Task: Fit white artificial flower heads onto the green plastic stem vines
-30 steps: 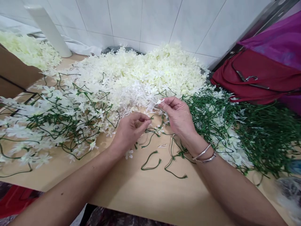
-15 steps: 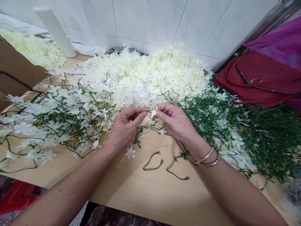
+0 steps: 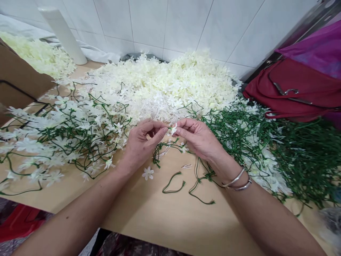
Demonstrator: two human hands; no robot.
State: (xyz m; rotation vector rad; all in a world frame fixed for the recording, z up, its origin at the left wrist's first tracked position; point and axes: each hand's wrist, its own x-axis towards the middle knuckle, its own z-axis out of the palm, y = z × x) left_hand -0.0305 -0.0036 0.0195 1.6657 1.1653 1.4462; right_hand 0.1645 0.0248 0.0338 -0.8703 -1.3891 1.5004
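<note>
My left hand (image 3: 142,144) and my right hand (image 3: 198,138) meet above the wooden table (image 3: 165,213), fingertips almost touching. My right hand pinches a small white artificial flower (image 3: 174,128). My left hand pinches the tip of a green stem (image 3: 166,145) that trails down between the hands. Two silver bangles (image 3: 237,179) sit on my right wrist. A large heap of loose cream flowers (image 3: 165,83) lies just behind the hands.
Stems with flowers fitted (image 3: 66,135) spread to the left; bare green stems (image 3: 293,153) are piled to the right. A loose flower (image 3: 147,173) and short stem pieces (image 3: 173,183) lie near the hands. A red bag (image 3: 293,92) and a white tube (image 3: 64,35) stand at the back.
Both hands rose and came together from apart. My right hand carried the white flower to the stem tip held by my left hand. The view shifted slightly.
</note>
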